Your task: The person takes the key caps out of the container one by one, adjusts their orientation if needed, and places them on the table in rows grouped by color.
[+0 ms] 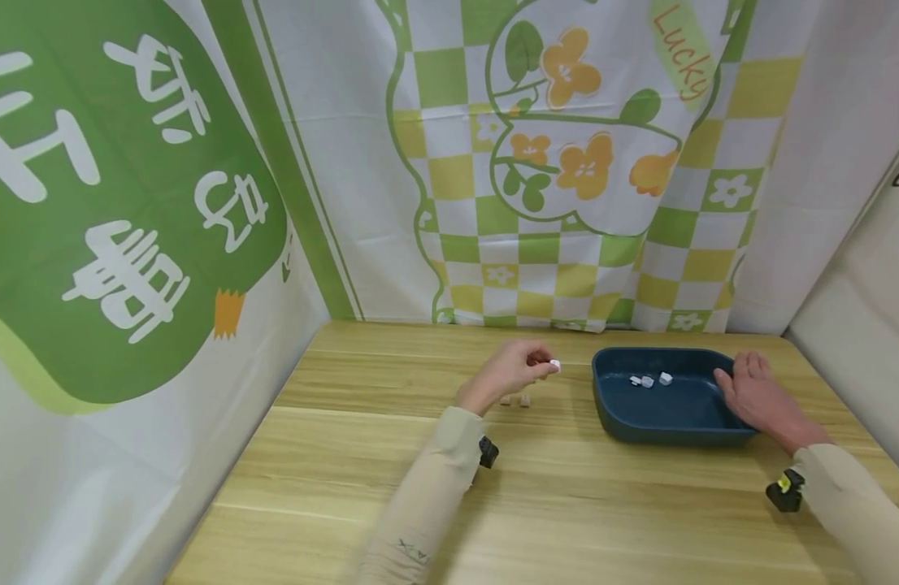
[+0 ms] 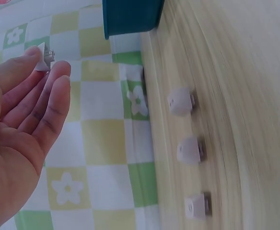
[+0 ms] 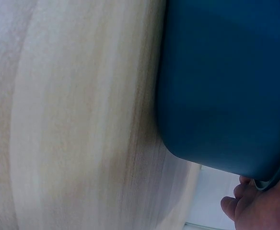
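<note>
My left hand (image 1: pixel 543 366) hovers over the wooden table (image 1: pixel 566 504) just left of a dark blue tray (image 1: pixel 669 426) and pinches a small white piece (image 1: pixel 555 366) between thumb and fingertips. The left wrist view shows that hand (image 2: pixel 48 66) with the white piece (image 2: pixel 44 53) at its fingertips, above three similar pieces (image 2: pixel 190 151) in a row on the table. The head view shows only two pieces on the table (image 1: pixel 515 400). Three small pieces (image 1: pixel 649 379) lie in the tray. My right hand (image 1: pixel 742 386) holds the tray's right rim; its fingers (image 3: pixel 243 206) curl under the tray (image 3: pixel 226 86).
A green, yellow and white printed cloth (image 1: pixel 552 162) hangs behind the table and along the left side. A pale wall (image 1: pixel 859 325) closes off the right. Black wrist mounts (image 1: pixel 784 491) sit on both cream sleeves. Bare wood stretches toward the near edge.
</note>
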A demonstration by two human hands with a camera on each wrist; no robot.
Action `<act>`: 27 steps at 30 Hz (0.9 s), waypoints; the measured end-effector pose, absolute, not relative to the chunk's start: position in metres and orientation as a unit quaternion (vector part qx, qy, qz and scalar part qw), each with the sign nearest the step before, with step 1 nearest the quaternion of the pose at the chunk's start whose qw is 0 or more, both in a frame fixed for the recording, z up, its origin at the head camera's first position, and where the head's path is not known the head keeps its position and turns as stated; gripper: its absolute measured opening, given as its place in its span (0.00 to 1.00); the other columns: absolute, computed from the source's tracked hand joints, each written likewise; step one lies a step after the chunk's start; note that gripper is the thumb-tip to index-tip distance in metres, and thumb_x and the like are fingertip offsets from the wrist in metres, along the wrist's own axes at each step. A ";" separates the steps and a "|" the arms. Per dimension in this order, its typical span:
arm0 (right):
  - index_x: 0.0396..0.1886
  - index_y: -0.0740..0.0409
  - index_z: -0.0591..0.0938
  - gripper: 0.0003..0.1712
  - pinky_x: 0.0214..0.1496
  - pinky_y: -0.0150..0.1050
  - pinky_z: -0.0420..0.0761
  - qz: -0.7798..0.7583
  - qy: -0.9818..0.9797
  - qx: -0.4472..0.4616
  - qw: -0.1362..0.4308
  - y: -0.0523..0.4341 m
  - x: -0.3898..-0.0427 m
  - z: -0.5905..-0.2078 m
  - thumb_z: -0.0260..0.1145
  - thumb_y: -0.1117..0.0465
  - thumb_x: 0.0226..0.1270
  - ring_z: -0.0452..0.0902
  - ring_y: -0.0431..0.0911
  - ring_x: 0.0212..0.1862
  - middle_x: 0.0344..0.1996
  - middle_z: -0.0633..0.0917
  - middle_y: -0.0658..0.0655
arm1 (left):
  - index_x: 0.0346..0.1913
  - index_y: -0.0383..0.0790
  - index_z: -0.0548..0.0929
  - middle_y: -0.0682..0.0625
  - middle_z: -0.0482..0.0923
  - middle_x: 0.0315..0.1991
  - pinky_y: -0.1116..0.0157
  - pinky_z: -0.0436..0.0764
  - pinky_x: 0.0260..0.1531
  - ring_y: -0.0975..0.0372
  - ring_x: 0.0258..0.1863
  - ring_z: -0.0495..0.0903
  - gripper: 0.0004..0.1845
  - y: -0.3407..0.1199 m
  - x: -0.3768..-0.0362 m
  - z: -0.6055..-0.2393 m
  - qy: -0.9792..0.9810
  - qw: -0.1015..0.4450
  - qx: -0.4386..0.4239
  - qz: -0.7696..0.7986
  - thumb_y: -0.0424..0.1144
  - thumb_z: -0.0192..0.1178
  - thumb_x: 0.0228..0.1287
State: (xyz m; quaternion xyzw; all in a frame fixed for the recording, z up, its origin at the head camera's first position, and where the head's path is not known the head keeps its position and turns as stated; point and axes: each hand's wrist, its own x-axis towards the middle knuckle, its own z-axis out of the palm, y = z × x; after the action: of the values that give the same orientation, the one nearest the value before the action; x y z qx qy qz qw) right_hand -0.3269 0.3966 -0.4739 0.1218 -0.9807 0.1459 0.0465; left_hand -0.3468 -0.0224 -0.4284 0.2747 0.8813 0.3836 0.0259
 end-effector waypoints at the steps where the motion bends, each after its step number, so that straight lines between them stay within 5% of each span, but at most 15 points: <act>1: 0.64 0.94 0.47 0.41 0.73 0.67 0.40 0.146 -0.981 0.122 0.047 0.396 -0.327 -0.474 0.31 0.51 0.83 0.39 0.81 0.69 0.64 0.47 0.93 | 0.46 0.45 0.85 0.54 0.85 0.38 0.73 0.79 0.35 0.69 0.33 0.81 0.12 -0.025 -0.346 -0.429 0.882 0.026 0.272 0.384 0.48 0.61 0.69; 27: 0.59 0.96 0.51 0.36 0.71 0.67 0.47 0.116 -0.979 0.140 0.096 0.397 -0.329 -0.480 0.33 0.56 0.83 0.47 0.81 0.64 0.60 0.54 0.94 | 0.42 0.45 0.84 0.53 0.84 0.38 0.66 0.80 0.41 0.65 0.38 0.81 0.07 -0.098 -0.334 -0.442 0.909 0.026 0.259 0.325 0.44 0.61 0.69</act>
State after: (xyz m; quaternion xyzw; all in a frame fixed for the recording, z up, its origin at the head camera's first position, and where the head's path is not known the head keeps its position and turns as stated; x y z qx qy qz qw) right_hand -0.3292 0.3972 -0.4805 0.1395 -0.9788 0.1156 0.0960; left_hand -0.3340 -0.0983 -0.4424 0.2594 0.9092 0.3247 0.0263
